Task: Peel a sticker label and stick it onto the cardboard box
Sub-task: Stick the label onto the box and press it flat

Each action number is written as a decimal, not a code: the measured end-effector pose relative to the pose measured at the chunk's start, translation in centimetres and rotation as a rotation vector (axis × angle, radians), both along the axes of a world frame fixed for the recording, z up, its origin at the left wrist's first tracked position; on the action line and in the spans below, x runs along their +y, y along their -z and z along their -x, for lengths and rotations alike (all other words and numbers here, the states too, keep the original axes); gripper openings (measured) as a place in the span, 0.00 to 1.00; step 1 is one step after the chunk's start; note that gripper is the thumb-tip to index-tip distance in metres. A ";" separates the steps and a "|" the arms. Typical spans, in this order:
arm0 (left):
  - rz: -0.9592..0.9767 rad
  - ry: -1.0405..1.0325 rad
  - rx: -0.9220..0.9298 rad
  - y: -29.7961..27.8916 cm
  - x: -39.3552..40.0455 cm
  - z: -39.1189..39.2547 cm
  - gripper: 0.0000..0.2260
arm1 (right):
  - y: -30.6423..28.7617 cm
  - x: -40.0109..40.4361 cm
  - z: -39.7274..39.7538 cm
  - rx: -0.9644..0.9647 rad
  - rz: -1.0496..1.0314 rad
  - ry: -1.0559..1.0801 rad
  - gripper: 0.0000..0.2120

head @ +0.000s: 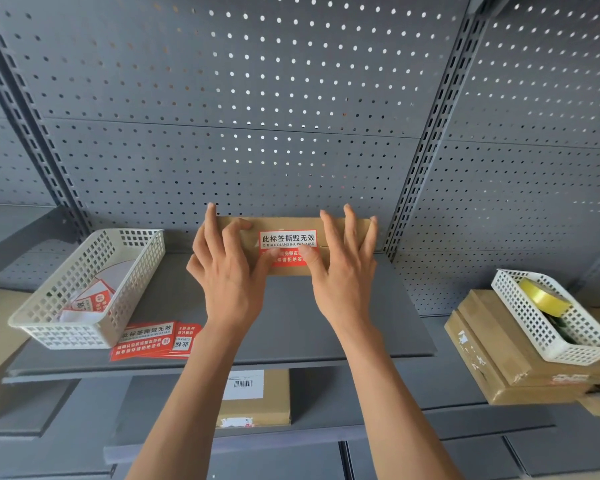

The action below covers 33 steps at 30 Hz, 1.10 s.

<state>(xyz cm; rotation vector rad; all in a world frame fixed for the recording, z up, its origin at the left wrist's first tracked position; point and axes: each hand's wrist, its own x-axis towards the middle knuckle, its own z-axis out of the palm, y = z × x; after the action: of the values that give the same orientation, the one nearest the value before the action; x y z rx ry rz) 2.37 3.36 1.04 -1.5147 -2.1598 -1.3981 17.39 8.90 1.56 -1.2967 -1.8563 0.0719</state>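
Flat brown cardboard box (340, 228) sits at the back edge of the grey metal shelf (291, 323), against the grey perforated back panel (239, 98). Red-and-white rectangular sticker label (288, 245) is on the box top, roughly centred, straddling the flap seam; white upper band with black Chinese text, red lower part.

Left hand (227, 268): palm down on the left part of the box, fingers (210, 220) spread, tips reaching the box's far edge. Its thumb lies on the label's lower-left part. Nothing pinched.

Right hand (343, 268): palm down on the right part of the box, fingers (350, 223) spread and flat, thumb on the label's lower-right part. Nothing pinched either.

Left end of the shelf: white plastic lattice basket (84, 289) holding loose red-and-white labels and white backing sheets. Just beside it, at the front-left edge, a fanned stack of red sticker sheets (153, 341), touching or nearly touching the basket's corner.

Lower shelf, below the forearms: brown cardboard parcel with a white barcode label (257, 400).

Right, well apart from the hands: a second white lattice basket (551, 320) tilted on top of stacked brown cardboard boxes (499, 358); inside it a yellow tape roll (542, 296).
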 end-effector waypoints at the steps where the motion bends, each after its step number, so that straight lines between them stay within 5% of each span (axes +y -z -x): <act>1: -0.004 0.006 -0.006 0.0 0.0 0.1 0.23 | 0.0 0.0 -0.1 -0.003 0.002 -0.004 0.28; 15: -0.114 0.068 -0.086 0.4 -0.4 1.2 0.12 | 0.0 0.4 -0.7 -0.009 -0.001 -0.043 0.25; 26: -0.151 0.015 0.005 0.9 -0.3 0.7 0.26 | 0.1 -0.3 0.2 -0.132 0.010 0.077 0.41; 33: -0.146 0.002 0.030 1.3 0.0 1.1 0.21 | 0.2 -0.1 -0.2 -0.144 -0.003 0.055 0.37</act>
<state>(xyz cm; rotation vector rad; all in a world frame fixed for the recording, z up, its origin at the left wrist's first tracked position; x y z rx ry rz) 1.29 3.39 -0.30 -1.4758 -1.9910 -1.4885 17.55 8.83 1.38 -1.3812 -1.9389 -0.0553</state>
